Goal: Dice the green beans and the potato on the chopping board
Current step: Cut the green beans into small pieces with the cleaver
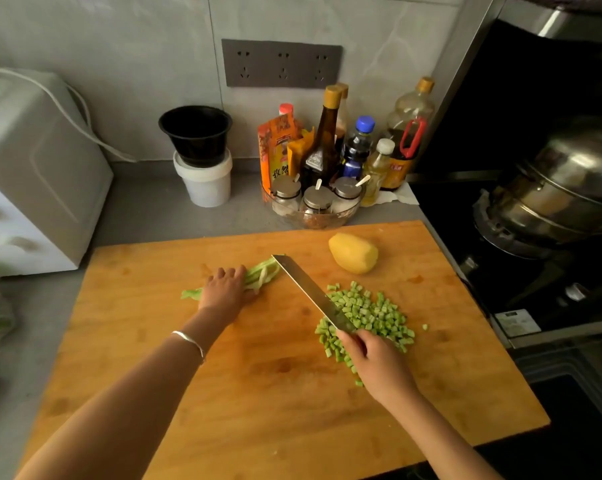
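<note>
— So, where are the beans point(258, 277)?
— Mid-board point(223, 393), a bunch lying flat under the left hand point(225, 289), fingers spread over it, pressing rather than gripping.
— And the knife point(313, 294)?
— The right hand point(375, 365) is closed around its handle; the blade runs far-left, tip just beside the bunch's right end.
— What's cut?
— A pile of dice point(365, 315) right of the blade, partly under it.
— The potato point(354, 252)?
— Whole, peeled, at the far side of the board, apart from both.
</note>
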`<state>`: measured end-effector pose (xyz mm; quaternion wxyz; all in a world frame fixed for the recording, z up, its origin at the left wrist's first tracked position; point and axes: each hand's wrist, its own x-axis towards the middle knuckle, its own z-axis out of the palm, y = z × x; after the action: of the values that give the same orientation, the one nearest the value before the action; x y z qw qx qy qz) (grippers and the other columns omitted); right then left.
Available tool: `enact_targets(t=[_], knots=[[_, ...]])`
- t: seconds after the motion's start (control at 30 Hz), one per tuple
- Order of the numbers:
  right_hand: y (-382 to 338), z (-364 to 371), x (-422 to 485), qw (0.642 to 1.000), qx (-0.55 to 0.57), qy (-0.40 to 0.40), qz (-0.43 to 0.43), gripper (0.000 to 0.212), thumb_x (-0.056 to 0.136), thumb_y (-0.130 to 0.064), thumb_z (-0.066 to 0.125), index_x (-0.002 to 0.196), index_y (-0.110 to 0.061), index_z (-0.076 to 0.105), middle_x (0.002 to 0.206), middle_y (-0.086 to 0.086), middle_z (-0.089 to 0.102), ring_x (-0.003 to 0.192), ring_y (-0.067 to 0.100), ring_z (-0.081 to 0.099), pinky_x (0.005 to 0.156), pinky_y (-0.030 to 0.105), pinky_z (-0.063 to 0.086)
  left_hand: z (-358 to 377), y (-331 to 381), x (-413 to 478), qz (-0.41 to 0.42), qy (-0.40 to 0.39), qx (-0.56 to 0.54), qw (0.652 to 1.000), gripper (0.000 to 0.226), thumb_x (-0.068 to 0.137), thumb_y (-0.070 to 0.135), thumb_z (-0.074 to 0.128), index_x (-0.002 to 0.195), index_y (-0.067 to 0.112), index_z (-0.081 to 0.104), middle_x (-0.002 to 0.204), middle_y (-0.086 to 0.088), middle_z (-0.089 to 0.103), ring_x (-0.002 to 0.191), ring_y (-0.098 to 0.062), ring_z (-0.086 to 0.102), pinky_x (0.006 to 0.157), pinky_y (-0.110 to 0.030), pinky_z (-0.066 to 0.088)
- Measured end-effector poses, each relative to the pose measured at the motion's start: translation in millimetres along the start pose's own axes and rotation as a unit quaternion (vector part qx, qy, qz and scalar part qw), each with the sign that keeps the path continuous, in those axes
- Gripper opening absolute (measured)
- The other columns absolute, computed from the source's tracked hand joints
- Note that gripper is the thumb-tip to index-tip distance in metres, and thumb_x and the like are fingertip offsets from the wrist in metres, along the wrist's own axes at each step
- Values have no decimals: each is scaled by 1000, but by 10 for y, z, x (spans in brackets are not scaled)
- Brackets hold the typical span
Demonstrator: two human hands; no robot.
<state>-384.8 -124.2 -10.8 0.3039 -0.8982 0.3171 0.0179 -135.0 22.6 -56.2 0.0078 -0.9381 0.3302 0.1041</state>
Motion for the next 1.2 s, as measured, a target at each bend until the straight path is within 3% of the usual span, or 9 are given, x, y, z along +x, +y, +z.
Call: enact_targets(t=[0.33, 0.43, 0.53, 0.67, 0.73, 0.8, 0.87, 1.03, 1.2], knots=[[-21, 68, -38, 1000, 3, 13, -16, 38, 95, -57, 38, 74, -29, 54, 56, -4, 49, 49, 7, 44, 46, 23, 26, 50, -288, -530, 34, -23, -109, 993, 32, 97, 41, 47, 115, 15, 50, 112, -7, 59, 97, -32, 60, 73, -38, 46], [-57, 53, -62, 999, 32, 25, -23, 39, 90, -60, 36, 70, -31, 51, 55, -3, 49, 48, 6, 45, 45, 22, 26, -37, -384, -482, 22, -15, -125, 992, 27, 98, 33, 48, 117, 13, 51, 110, -12, 62, 98, -34, 60, 75, -38, 45], [-77, 42, -79, 998, 44, 36, -26, 40, 88, -61, 34, 69, -31, 51, 51, -6, 46, 45, 5, 42, 44, 21, 24, -133, -413, -420, 12, 3, -161, 987, 38, 100, 31, 43, 133, 14, 46, 122, -14, 59, 109, -33, 57, 84, -38, 47], [-84, 44, -88, 996, 56, 52, -35, 44, 85, -64, 33, 68, -29, 52, 48, -6, 43, 41, 5, 38, 44, 22, 23, -106, -376, -350, 48, -82, -70, 993, 47, 102, 31, 36, 147, 19, 31, 137, -10, 40, 124, -29, 39, 99, -37, 38], [-86, 64, -90, 996, 57, 52, -35, 45, 85, -64, 33, 69, -28, 54, 47, -7, 42, 40, 5, 37, 44, 21, 24, -65, -340, -371, 47, -90, -79, 992, 56, 97, 46, 42, 146, 21, 32, 137, -8, 38, 125, -28, 37, 100, -37, 36], [-89, 82, -91, 996, 59, 55, -35, 48, 85, -65, 32, 70, -26, 56, 47, -6, 42, 39, 5, 38, 44, 22, 24, -22, -308, -398, 57, -66, -76, 993, 72, 86, 59, 52, 143, 21, 33, 137, -6, 38, 126, -27, 37, 101, -36, 34], [-99, 96, -98, 996, 66, 56, -34, 49, 84, -65, 32, 68, -26, 55, 46, -5, 42, 39, 7, 38, 44, 24, 24, 12, -270, -433, 76, -53, -36, 995, 76, 83, 59, 58, 142, 21, 30, 138, -5, 36, 127, -26, 36, 100, -36, 34], [-131, 116, -127, 996, 73, 43, -23, 45, 87, -63, 35, 63, -27, 49, 45, -6, 38, 38, 6, 35, 46, 24, 24, 133, -179, -547, 107, -19, -69, 992, 65, 86, 54, 57, 138, 21, 36, 133, -4, 42, 121, -25, 41, 94, -37, 39], [-126, 120, -132, 996, 80, 43, -17, 46, 88, -61, 36, 65, -25, 52, 45, -6, 38, 38, 5, 36, 46, 24, 23, 189, -153, -630, 130, 69, -128, 981, 55, 86, 42, 63, 135, 22, 46, 134, 0, 44, 120, -24, 42, 95, -36, 38]])
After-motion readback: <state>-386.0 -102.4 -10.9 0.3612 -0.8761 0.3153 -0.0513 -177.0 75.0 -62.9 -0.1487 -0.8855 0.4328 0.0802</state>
